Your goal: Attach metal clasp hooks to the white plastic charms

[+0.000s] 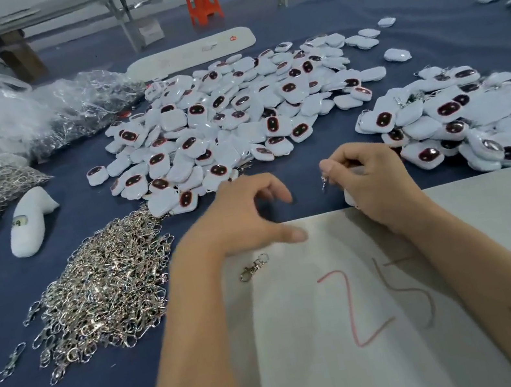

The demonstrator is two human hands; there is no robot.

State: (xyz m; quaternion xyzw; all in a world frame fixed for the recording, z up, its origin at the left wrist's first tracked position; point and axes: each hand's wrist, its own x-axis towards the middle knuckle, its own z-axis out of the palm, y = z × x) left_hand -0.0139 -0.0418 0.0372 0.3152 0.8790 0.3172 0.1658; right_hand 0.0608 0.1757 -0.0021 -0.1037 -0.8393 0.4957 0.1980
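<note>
white charms (227, 119) heaped beyond silver clasp hooks (101, 295)

I see even, diffuse, fairly bright light with no single source I can place. Shadows are soft and faint; a weak one sits under my left hand (244, 215). Small glints speckle the pile of metal clasp hooks (101, 295) and the glossy white charms (227, 119). My left hand is smeared with motion blur. Wide-angle distortion bends the table's far edges, and the background benches look soft and hazy.
</note>
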